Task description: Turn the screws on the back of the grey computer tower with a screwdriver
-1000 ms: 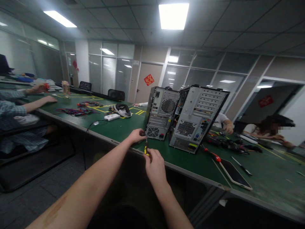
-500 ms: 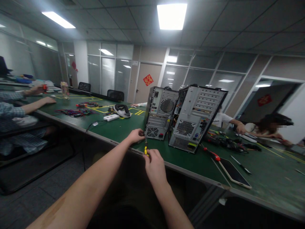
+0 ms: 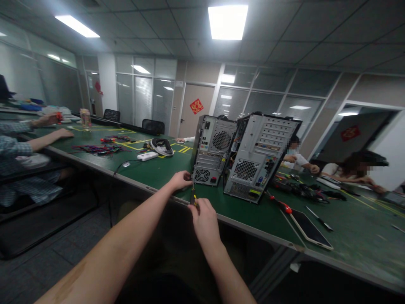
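My right hand [image 3: 207, 221] pinches the screwdriver [image 3: 193, 193] by its handle [image 3: 195, 202], the surest hold on something seemingly light and stiff; my left hand's [image 3: 180, 180] grip I cannot tell.

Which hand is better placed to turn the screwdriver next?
Right, probably: the right hand already grips the screwdriver by its handle, while the left hand is at the computer tower's lower corner.

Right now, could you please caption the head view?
Bare hands with a yellow-black screwdriver beside two grey metal computer towers.
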